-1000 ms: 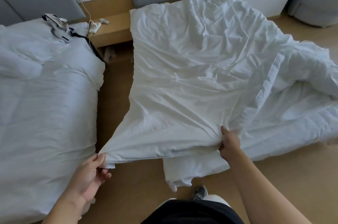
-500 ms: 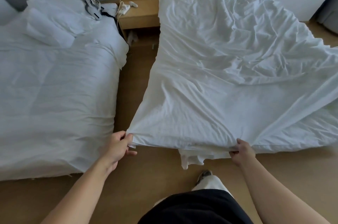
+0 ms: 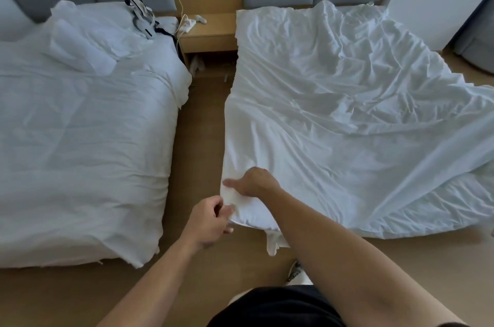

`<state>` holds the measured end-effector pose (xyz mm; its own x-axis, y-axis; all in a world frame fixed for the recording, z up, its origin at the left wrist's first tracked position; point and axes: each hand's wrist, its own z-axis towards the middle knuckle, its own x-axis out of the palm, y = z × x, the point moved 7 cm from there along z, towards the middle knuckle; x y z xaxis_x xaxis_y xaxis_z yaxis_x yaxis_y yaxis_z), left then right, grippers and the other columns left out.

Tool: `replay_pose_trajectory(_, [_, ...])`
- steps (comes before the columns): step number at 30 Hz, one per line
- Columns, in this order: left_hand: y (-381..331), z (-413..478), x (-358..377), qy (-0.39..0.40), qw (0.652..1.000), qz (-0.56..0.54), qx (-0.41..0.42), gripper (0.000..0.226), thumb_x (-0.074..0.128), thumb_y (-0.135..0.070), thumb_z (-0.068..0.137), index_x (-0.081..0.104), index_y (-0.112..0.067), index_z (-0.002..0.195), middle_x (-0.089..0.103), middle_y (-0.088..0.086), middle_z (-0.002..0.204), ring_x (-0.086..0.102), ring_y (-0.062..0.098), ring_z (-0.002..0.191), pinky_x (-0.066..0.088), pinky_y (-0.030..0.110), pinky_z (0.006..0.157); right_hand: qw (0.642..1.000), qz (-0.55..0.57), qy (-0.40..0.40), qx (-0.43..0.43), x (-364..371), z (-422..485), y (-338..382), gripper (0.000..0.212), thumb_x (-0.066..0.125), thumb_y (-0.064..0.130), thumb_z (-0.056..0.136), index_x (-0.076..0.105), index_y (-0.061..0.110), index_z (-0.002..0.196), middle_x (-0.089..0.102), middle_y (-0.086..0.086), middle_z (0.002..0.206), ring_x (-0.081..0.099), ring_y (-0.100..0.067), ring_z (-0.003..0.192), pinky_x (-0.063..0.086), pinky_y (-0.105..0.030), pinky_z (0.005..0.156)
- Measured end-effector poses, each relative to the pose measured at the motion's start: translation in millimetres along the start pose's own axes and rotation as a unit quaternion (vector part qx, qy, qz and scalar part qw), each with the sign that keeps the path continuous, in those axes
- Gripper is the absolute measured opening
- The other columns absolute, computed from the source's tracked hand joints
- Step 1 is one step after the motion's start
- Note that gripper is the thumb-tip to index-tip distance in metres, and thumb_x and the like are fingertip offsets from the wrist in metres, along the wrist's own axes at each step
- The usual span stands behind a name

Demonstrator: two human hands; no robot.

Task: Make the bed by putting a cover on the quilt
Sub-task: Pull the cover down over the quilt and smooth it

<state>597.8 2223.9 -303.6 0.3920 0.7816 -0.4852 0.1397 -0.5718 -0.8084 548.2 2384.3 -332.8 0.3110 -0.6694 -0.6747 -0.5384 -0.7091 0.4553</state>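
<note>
A white quilt cover (image 3: 347,123) lies spread and wrinkled over the right bed, and its right side spills onto the floor. A fold of white quilt (image 3: 272,242) hangs out beneath its near edge. Both hands are at the cover's near-left corner. My left hand (image 3: 211,222) pinches the corner's edge with curled fingers. My right hand (image 3: 254,182) reaches across just above it, knuckles up and thumb pointing left, its fingers curled into the fabric.
The left bed (image 3: 80,139) is made in white, with a pillow and a black-and-white item near its head. A wooden nightstand (image 3: 211,32) with a cable stands between the beds. A wooden floor aisle (image 3: 197,139) separates them. My shoe shows by the bed's foot.
My right hand has moved left along the near edge to the near-left corner, beside my left hand. The lifted edge has dropped and the cover lies flatter on the bed.
</note>
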Motion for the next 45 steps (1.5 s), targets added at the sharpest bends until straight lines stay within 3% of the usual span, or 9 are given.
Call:
replay_pose_trajectory(4, [27.6,-12.1,6.3,0.032,0.999,-0.015,-0.018,0.021,0.064,-0.028,0.097,0.059,-0.020,0.078,0.061,-0.005,0.073,0.069,0.015,0.069,0.063,0.037,0.072,0.994,0.059,0.082,0.033,27.1,7.9,-0.5,0.017,0.054,0.019,0.098,0.053,0.011,0.082,0.057,-0.007,0.076,0.060,-0.022,0.063,0.055,-0.032,0.064])
replay_pose_trajectory(7, [49.7,-20.7,8.6,0.084,0.995,0.029,-0.047,0.021,0.065,-0.032,0.096,0.059,-0.019,0.081,0.062,-0.005,0.076,0.060,0.014,0.069,0.052,0.020,0.064,0.996,0.026,0.086,0.003,38.5,4.4,2.1,0.016,0.049,0.003,0.097,0.061,0.003,0.107,0.062,-0.015,0.102,0.064,-0.027,0.091,0.054,-0.033,0.070])
replay_pose_trajectory(14, [45.0,18.1,7.8,0.129,0.950,-0.211,-0.192,0.061,0.084,-0.033,0.073,0.049,-0.018,0.122,0.062,0.001,0.118,0.060,0.021,0.110,0.053,0.033,0.085,0.988,0.037,0.149,-0.032,60.5,-7.0,-6.4,0.025,0.036,0.006,0.102,0.060,0.001,0.097,0.060,-0.018,0.102,0.058,-0.027,0.092,0.041,-0.031,0.074])
replay_pose_trajectory(18, [18.5,33.0,41.7,0.164,0.960,-0.138,-0.182,0.011,0.069,0.001,0.084,0.069,-0.010,0.083,0.073,-0.006,0.063,0.069,0.014,0.069,0.054,0.018,0.060,0.985,0.004,0.149,-0.081,54.4,5.0,-13.5,0.028,0.042,0.018,0.095,0.045,0.012,0.068,0.051,-0.011,0.076,0.047,-0.024,0.068,0.042,-0.037,0.062])
replay_pose_trajectory(21, [24.6,47.3,47.3,0.096,0.978,-0.089,-0.161,0.024,0.063,-0.009,0.093,0.065,-0.014,0.069,0.067,-0.009,0.056,0.061,0.003,0.060,0.050,0.018,0.064,0.977,0.046,0.196,-0.070,44.9,12.2,-10.1,0.030,0.044,0.024,0.099,0.055,0.006,0.077,0.056,-0.009,0.061,0.048,-0.020,0.057,0.041,-0.031,0.059])
replay_pose_trajectory(25, [93.8,64.3,44.6,0.031,0.961,-0.016,-0.273,0.006,0.055,-0.012,0.093,0.052,-0.014,0.098,0.057,0.001,0.099,0.057,0.016,0.091,0.047,0.029,0.079,0.987,-0.061,0.021,-0.147,-5.3,73.6,7.8,0.036,0.043,0.038,0.103,0.062,0.010,0.092,0.064,-0.007,0.089,0.060,-0.024,0.082,0.042,-0.031,0.072])
replay_pose_trajectory(28, [146.8,70.4,59.2,0.047,0.934,0.013,-0.355,0.036,0.055,-0.013,0.089,0.051,-0.011,0.125,0.053,0.001,0.111,0.055,0.019,0.100,0.049,0.033,0.085,0.973,-0.096,-0.095,-0.188,-45.1,145.0,8.7,0.025,0.050,0.025,0.101,0.068,0.018,0.117,0.063,-0.008,0.122,0.061,-0.028,0.110,0.047,-0.033,0.088])
replay_pose_trajectory(39, [286.1,129.5,155.9,0.121,0.855,-0.071,-0.499,0.045,0.072,-0.011,0.073,0.052,-0.015,0.112,0.056,0.001,0.109,0.055,0.014,0.095,0.047,0.026,0.075,0.770,-0.558,0.105,-0.290,65.5,394.9,-22.5,0.097,0.066,0.079,0.070,0.027,0.045,0.152,0.027,-0.003,0.156,0.026,-0.032,0.142,0.027,-0.051,0.111])
replay_pose_trajectory(45, [352.5,228.6,206.0,0.140,0.794,-0.331,-0.490,0.064,0.087,-0.054,0.066,0.063,-0.029,0.120,0.075,-0.010,0.111,0.068,0.012,0.106,0.051,0.033,0.096,0.730,-0.582,-0.009,-0.358,125.6,451.0,-99.8,0.044,0.031,0.055,0.104,0.059,0.022,0.112,0.064,0.001,0.111,0.058,-0.023,0.104,0.038,-0.040,0.092])
